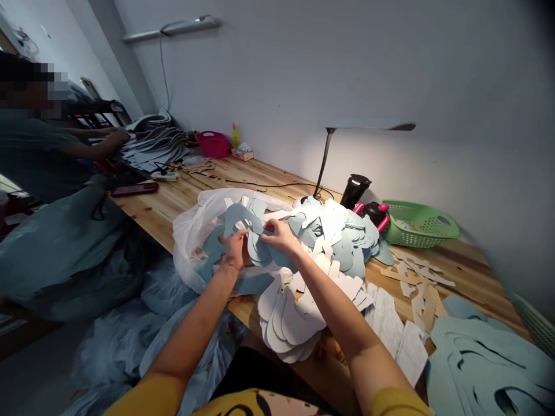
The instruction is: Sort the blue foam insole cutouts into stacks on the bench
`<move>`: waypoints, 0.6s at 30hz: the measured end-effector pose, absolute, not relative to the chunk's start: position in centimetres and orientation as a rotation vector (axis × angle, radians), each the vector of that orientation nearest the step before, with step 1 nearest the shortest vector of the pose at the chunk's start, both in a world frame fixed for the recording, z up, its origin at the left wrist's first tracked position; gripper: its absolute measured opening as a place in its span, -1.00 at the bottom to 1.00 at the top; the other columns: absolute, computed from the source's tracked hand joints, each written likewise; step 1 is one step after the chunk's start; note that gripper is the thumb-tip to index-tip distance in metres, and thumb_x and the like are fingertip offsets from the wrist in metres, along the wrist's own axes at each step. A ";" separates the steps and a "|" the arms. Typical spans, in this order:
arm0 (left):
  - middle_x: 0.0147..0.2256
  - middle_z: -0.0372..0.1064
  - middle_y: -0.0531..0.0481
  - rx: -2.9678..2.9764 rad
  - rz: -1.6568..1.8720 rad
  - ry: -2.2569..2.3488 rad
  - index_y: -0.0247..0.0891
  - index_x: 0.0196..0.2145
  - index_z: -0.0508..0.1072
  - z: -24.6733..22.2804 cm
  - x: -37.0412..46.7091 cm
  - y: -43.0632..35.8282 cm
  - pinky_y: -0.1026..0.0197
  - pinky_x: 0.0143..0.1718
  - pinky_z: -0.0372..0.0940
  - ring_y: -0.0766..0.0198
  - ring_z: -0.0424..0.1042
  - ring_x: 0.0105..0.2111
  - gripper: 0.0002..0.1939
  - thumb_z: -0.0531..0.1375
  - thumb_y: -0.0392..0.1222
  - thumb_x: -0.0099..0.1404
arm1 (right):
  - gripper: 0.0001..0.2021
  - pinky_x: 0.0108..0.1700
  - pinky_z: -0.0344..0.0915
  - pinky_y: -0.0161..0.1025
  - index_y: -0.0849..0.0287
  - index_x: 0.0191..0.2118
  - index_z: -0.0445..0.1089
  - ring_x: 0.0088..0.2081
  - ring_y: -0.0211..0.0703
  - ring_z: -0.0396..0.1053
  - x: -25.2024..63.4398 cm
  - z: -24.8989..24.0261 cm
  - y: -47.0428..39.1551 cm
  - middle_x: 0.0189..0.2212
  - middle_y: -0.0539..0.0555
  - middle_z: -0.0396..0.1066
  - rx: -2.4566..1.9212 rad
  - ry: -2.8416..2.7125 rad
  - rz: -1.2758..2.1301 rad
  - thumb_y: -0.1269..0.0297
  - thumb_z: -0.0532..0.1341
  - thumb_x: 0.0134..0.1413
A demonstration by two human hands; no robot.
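Observation:
My left hand [235,249] grips a curved pale blue cut-out piece [236,215] between thumb and fingers, over the mouth of a white plastic bag [187,225]. Beside it, my right hand [280,236] pinches at the right part of the pale blue piece; its fingertips are partly hidden. More pale blue pieces lie in the bag below. To the right is a heap of blue and white cut pieces [347,234]. A fanned stack of white rounded pieces [286,323] lies under my right forearm, at the table's front edge.
A desk lamp [324,162] and black cup [355,190] stand behind the heap. A green basket [418,228] is at right, near beige scraps [420,294] and large blue sheets [485,358]. At left, a person [39,133] handles stacked sheets [156,144].

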State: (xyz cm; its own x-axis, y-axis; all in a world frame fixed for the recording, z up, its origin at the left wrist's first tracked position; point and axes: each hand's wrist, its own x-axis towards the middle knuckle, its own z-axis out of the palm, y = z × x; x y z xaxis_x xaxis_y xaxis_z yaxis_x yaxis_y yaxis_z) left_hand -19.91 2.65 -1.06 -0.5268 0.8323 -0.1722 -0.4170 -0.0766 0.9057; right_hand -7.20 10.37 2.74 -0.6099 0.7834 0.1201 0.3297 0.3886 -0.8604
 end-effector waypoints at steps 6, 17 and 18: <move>-0.46 0.49 0.03 0.474 1.756 1.307 -0.23 -0.27 0.45 -1.1 -21.4 -2.0 0.13 -0.29 0.48 0.05 0.57 -0.28 -0.68 0.30 -0.15 -0.05 | -0.79 -0.23 0.30 -0.30 0.20 -0.18 0.36 -0.29 -0.17 0.44 -6.1 2.9 11.6 -0.31 0.04 0.48 -1.010 -2.030 1.190 0.28 0.15 0.05; -0.30 0.58 -0.10 0.439 1.882 1.195 -0.26 -0.15 0.53 -0.1 -19.7 -5.7 0.08 -0.21 0.53 -0.02 0.58 -0.13 -0.60 0.29 0.09 0.20 | -0.56 -0.43 0.13 -0.32 0.17 -0.40 0.33 -0.44 -0.21 0.25 -7.4 3.9 6.0 -0.53 -0.01 0.31 -1.013 -2.163 1.324 -0.18 0.27 0.09; -0.28 0.59 -0.10 0.423 1.908 1.180 -0.27 -0.14 0.54 0.0 -19.1 -5.5 0.09 -0.18 0.52 -0.01 0.58 -0.11 -0.60 0.30 0.08 0.20 | -0.53 -0.47 0.09 -0.33 0.16 -0.40 0.32 -0.48 -0.25 0.21 -7.9 4.0 5.1 -0.56 -0.05 0.27 -0.941 -2.135 1.427 -0.21 0.29 0.06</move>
State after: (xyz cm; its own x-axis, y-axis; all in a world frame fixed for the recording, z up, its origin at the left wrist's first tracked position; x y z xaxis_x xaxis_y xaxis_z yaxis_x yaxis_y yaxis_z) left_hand -19.09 -5.46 0.05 -0.5968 0.7909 -0.1354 -0.4742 -0.2115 0.8546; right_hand -7.90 5.09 3.98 -0.6910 0.7220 -0.0356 0.3090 0.2505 -0.9175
